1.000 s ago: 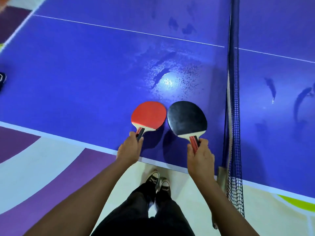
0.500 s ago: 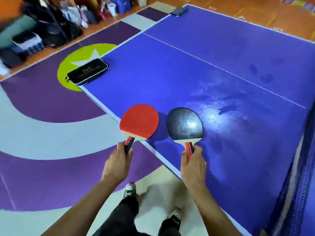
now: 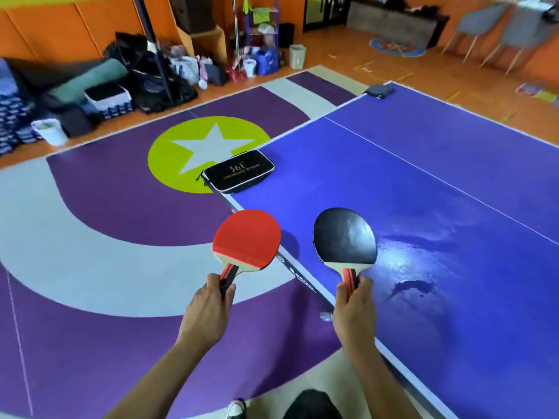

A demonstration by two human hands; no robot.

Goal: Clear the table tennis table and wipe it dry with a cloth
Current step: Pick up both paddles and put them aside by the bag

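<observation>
**Paddles, two.**
- Red paddle (image 3: 246, 238): the left hand (image 3: 208, 313) has its fingers wrapped round the handle. The blade is face-up over the table's near side edge, mostly above the floor. Its long axis runs from handle near to blade away, leaning slightly right.
- Black paddle (image 3: 344, 235): the right hand (image 3: 352, 309) is clamped on the handle. The blade is held above the blue table (image 3: 423, 182), just inside the same edge, with its axis almost straight away from the holder.
- The blades are side by side and apart.

**Against half a second ago.** The grips and the pairing are the same. The red blade sits further out over the floor.

**Case, one.** A black zipped case (image 3: 239, 172) lies on the table edge beyond the paddles, nearer to them than before.

**Wet patches (image 3: 414, 285), several.** They lie right of the black blade.

**Dark item (image 3: 378, 91), one.** It sits at the far corner, too blurred to name.

**Floor.** Purple, with one green disc (image 3: 181, 152) bearing a white star.
</observation>
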